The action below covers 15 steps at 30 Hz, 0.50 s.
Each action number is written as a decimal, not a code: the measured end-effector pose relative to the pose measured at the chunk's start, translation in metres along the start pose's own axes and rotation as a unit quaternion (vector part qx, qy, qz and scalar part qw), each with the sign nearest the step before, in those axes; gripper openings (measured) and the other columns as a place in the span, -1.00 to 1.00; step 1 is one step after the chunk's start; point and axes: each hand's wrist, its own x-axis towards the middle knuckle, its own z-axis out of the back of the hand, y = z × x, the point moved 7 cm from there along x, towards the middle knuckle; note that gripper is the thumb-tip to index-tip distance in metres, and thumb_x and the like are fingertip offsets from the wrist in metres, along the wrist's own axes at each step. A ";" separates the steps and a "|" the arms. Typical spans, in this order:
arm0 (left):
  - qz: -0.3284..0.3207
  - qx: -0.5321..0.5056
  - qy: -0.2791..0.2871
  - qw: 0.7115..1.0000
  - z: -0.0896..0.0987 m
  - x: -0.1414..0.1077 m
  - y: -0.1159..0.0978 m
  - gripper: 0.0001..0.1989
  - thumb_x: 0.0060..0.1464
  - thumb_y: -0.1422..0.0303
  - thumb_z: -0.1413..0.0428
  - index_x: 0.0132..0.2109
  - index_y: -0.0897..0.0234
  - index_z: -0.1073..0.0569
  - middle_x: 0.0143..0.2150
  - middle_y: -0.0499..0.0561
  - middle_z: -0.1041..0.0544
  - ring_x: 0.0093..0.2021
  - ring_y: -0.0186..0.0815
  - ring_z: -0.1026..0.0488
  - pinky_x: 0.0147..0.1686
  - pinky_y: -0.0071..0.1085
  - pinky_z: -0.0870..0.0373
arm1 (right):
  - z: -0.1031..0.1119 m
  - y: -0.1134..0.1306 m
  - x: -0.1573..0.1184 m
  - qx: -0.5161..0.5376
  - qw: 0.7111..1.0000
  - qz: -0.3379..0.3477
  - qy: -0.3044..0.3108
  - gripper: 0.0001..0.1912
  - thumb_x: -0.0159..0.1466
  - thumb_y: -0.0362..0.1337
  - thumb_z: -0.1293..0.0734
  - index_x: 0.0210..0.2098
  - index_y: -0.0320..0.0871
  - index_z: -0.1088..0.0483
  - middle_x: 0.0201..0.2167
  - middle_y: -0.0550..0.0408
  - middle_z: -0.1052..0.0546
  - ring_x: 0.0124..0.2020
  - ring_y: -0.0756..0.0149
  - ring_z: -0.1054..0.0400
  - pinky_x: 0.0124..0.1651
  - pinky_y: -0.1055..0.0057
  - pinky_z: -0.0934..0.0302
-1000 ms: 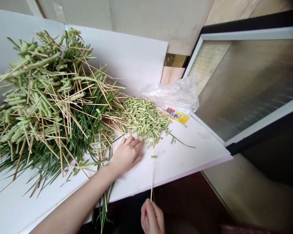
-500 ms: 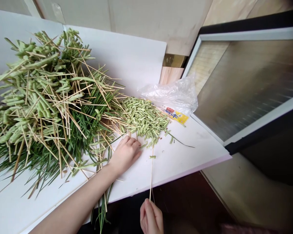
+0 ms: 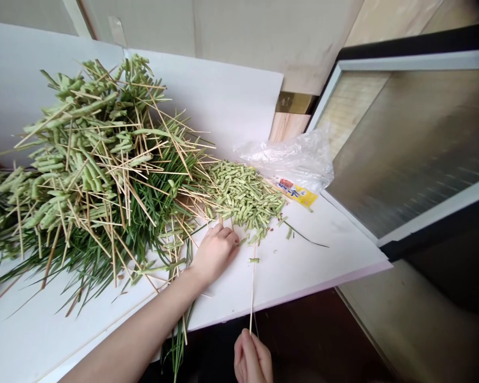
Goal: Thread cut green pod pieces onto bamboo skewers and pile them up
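Note:
A large heap of long green leaves, pale green pods and thin wooden skewers covers the left of the white board. Next to it lies a mound of short cut green pieces. My left hand rests on the board at the mound's near edge, fingers curled, with nothing visible in them. Below the board's front edge, my right hand shut on a thin wooden skewer holds it upright. One small green piece sits at the skewer's upper end.
A crumpled clear plastic bag and a yellow printed packet lie behind the mound. A glass panel in a dark frame stands to the right. A beige wall rises behind, and a dark floor lies below the board.
The whole view has shifted slightly right and down. My left hand's fingers are curled a little more. My right hand and its skewer stay nearly still.

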 end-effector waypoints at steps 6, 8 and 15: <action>0.001 -0.060 -0.020 0.998 0.005 -0.002 0.003 -0.91 0.21 0.43 -0.12 -0.18 0.29 -0.53 -0.21 0.11 -0.60 -0.13 -0.10 -0.45 -0.06 -0.19 -0.41 | 0.005 -0.004 0.002 -0.018 1.000 0.007 -0.008 -0.34 0.10 0.36 -0.36 -0.68 -0.09 -0.22 -0.78 0.43 0.10 -0.71 0.55 0.34 -0.56 0.40 0.49; 0.007 -0.098 -0.035 0.995 0.008 -0.003 0.004 -0.92 0.19 0.44 -0.14 -0.18 0.29 -0.53 -0.19 0.09 -0.61 -0.11 -0.11 -0.47 -0.03 -0.19 -0.41 | 0.006 -0.004 0.003 -0.022 1.000 0.014 -0.005 -0.34 0.12 0.35 -0.34 -0.68 -0.09 -0.22 -0.79 0.43 0.10 -0.71 0.55 0.34 -0.57 0.39 0.48; 0.079 -0.259 -0.088 0.959 0.022 -0.006 0.018 -0.91 0.09 0.44 -0.17 -0.23 0.28 -0.56 -0.29 -0.01 -0.63 -0.31 -0.27 -0.55 -0.23 -0.36 -0.44 | 0.009 -0.017 0.000 0.031 0.998 0.005 -0.059 -0.37 0.06 0.24 -0.47 -0.69 -0.09 -0.18 -0.75 0.35 -0.09 -0.72 0.55 0.13 -0.66 0.49 0.27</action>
